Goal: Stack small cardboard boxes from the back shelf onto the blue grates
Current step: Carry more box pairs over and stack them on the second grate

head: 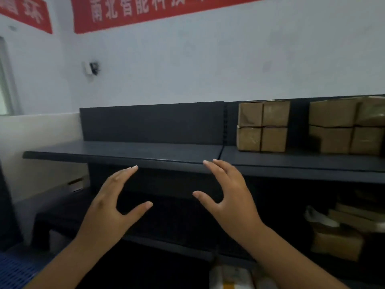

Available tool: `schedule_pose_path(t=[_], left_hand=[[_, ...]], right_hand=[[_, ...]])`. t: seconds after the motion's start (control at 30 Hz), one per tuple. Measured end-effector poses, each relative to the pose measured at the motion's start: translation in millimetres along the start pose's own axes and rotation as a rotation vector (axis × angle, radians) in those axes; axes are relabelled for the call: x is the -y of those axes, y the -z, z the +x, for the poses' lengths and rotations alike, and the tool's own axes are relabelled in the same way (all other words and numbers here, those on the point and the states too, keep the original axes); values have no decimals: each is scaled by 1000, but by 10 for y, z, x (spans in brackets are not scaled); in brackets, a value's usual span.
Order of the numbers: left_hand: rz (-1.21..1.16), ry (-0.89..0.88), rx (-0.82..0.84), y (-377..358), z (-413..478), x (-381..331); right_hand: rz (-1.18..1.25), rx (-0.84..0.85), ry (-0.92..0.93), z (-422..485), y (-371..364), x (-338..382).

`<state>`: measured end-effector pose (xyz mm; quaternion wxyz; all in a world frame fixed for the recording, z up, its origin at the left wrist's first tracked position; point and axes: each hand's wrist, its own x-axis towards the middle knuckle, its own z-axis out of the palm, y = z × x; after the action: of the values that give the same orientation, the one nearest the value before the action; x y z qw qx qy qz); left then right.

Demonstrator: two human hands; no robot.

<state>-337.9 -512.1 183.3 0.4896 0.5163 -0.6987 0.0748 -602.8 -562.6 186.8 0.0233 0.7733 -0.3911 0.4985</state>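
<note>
Seen from the person's own head, two bare hands are raised side by side in front of a dark shelf [145,152]. The left hand [110,205] and the right hand [229,197] face each other, palms inward, fingers straight and spread, thumbs pointing toward one another. The grip of each is released, and neither hand touches anything. The fingertips of both sit just below the shelf's near edge. The left half of the shelf is bare in front of its dark back panel [152,122]. On the right half, well apart from the hands, small cardboard boxes [263,126] stand in a block two wide and two high against the back panel. A second block of boxes [345,126] of the same kind stands farther right, cut off by the frame edge. A corner of a blue grate [14,270] shows at the near left, low in the view. Under the shelf on the right lie blurred brown and white packages [341,232]. On the pale wall above hang red banners [145,11] with white characters, and a small wall-mounted device [92,68] at left.
</note>
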Motion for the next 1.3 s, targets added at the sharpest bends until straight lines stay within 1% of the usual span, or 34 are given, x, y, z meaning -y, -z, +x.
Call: schedule_pose_path(t=[0.23, 0.3, 0.37, 0.47, 0.57, 0.63, 0.77, 0.83, 0.93, 1.0, 1.13, 1.3], left_hand=[[-236, -137, 70, -951, 736, -492], [-235, -204, 102, -1170, 1052, -578], [-204, -260, 123, -1366, 1420, -618], [-276, -202, 195, -1695, 1969, -573], [-392, -84, 271, -2059, 2473, -500], [-423, -36, 304, -2280, 2792, -480], [-406, -47, 343, -2655, 3332, -496], [-405, -51, 370, -2802, 3521, -555], [-412, -51, 409, -2974, 3667, -672], [-434, -53, 398, -3052, 3668, -730], [-486, -41, 309, -3011, 3528, -823], [-580, -4, 192, -2621, 3135, -954]], right_hand=[[-211, -144, -114, 137, 900, -697], [-237, -167, -144, 302, 1053, -887], [-211, -174, -195, 522, 1159, -1091], [-86, -174, -327, 908, 1237, -1416], [-101, -165, -377, 1292, 1202, -1751], [-121, -153, -400, 1542, 1143, -1955], [-224, -108, -386, 1984, 1046, -2332], [-230, -94, -389, 2152, 1037, -2491], [-147, -77, -450, 2309, 1084, -2648], [-88, -50, -461, 2335, 1133, -2702], [-58, -60, -391, 2261, 1221, -2640], [-28, -94, -227, 2009, 1346, -2318]])
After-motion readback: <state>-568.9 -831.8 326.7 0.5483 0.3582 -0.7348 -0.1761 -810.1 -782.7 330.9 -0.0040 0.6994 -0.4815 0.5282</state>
